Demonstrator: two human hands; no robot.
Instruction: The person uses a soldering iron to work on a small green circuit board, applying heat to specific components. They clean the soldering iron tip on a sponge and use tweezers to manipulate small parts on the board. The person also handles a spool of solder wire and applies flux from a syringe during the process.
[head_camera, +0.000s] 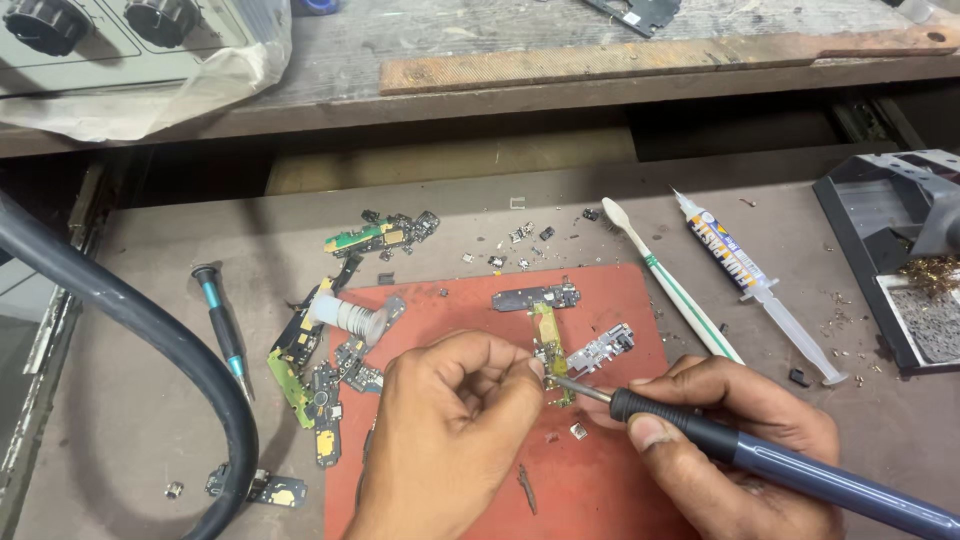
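My right hand (740, 440) grips a blue-grey soldering iron (800, 475), its tip touching a small green circuit strip (547, 345) on the red mat (600, 470). My left hand (450, 430) is curled beside the strip, fingertips pinched at its lower end; what it pinches is too small to tell. A metal bracket piece (602, 350) and a dark board (537, 297) lie just beyond the strip.
A solder wire spool (350, 318) and several small circuit boards (310, 385) lie left of the mat. A screwdriver (222, 328), a thick black hose (150, 340), a toothbrush (670, 285), a paste syringe (755, 280) and a grey stand (895, 250) surround it.
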